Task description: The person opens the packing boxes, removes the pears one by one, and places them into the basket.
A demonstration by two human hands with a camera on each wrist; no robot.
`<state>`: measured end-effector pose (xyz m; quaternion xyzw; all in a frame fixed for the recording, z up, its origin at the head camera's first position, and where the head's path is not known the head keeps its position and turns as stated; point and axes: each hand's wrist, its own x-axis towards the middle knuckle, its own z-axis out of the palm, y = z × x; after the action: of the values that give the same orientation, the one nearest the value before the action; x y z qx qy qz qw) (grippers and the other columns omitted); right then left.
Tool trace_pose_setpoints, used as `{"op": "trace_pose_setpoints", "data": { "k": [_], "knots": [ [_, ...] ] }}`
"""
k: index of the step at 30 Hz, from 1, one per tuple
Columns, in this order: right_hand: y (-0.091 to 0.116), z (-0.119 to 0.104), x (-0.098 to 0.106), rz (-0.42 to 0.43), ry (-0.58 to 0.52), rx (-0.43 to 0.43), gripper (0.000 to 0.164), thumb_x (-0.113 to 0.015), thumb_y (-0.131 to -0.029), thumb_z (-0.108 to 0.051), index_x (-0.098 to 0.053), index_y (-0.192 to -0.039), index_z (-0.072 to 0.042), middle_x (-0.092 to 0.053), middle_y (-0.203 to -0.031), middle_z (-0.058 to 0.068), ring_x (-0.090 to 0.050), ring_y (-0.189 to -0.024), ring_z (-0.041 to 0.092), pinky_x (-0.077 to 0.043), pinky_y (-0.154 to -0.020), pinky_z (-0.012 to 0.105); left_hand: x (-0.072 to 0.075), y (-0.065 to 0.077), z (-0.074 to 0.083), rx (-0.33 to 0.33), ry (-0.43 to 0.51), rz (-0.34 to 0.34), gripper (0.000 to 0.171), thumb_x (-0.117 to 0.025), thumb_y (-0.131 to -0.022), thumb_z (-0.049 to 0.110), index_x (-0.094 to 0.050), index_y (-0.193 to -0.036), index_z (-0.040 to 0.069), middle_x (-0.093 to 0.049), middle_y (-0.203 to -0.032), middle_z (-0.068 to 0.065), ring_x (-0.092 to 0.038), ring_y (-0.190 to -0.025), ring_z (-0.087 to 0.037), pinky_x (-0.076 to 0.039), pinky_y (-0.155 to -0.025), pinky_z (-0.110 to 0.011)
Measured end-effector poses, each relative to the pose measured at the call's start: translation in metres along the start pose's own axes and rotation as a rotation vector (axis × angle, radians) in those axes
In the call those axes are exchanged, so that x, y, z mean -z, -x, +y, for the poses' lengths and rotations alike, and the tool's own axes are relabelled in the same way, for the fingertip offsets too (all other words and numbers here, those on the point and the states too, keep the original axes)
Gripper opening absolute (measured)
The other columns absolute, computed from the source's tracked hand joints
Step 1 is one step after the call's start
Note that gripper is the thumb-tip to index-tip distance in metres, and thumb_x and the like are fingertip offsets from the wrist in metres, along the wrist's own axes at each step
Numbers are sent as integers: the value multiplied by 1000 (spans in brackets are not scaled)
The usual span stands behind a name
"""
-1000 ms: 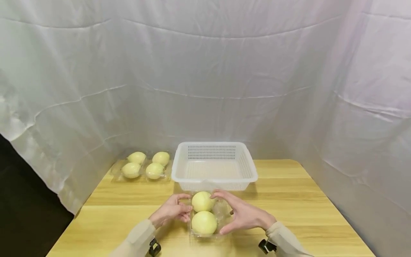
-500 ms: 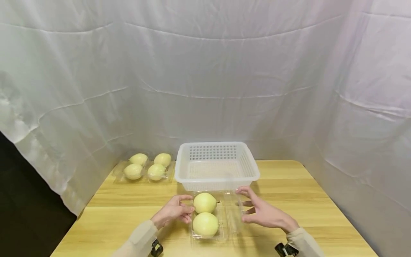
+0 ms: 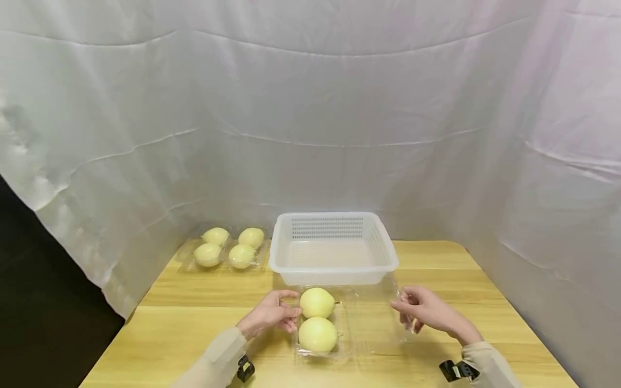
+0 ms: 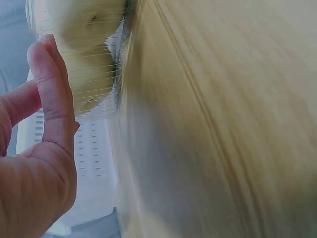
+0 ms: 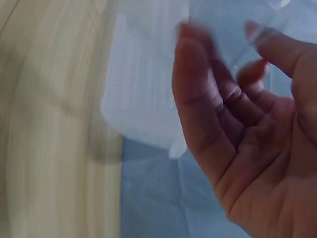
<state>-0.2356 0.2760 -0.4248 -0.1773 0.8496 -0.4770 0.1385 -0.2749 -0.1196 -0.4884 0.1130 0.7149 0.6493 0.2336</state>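
A clear plastic clamshell box (image 3: 347,355) lies on the table near the front, holding two pale yellow pears (image 3: 317,334) in its left half. Its see-through lid (image 3: 375,318) is swung out to the right. My left hand (image 3: 271,312) rests against the box's left side; in the left wrist view its extended fingers (image 4: 54,94) touch the ribbed wall. At the lid's far edge, my right hand (image 3: 432,312) grips the plastic between thumb and curled fingers. The right wrist view shows that hand (image 5: 242,124) blurred at the fingertips, the clear lid hard to make out.
A white perforated basket (image 3: 333,277) stands just behind the box, with nothing inside. To its left, more pears (image 3: 207,255) sit in clear plastic packs at the back. Grey-white cloth (image 3: 339,108) hangs around the back and sides of the wooden table (image 3: 194,328).
My right hand has moved right from above the pears, swinging the lid off them and out flat to the side. My left hand has stayed at the box's left side.
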Motion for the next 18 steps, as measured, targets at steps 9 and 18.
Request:
{"op": "trace_pose_setpoints", "data": {
  "k": [9,18],
  "knots": [
    [3,30,2,-41,68,-158,33,-61,-96,-33,-49,-84,-5,-65,-74,12,-60,-50,16,-49,-41,29,-5,-3,-1,-14,-14,17,57,-65,-91,3,-38,-139,-10,-70,-81,-19,-66,-54,-13,-58,-54,-27],
    [-11,26,1,44,154,-239,41,-59,-97,-38,-63,-106,2,-65,-83,13,-67,-61,23,-54,-47,34,0,-5,0,-38,-50,57,58,-65,-91,5,-39,-139,-10,-69,-79,-19,-64,-52,-12,-57,-53,-27]
  ]
}}
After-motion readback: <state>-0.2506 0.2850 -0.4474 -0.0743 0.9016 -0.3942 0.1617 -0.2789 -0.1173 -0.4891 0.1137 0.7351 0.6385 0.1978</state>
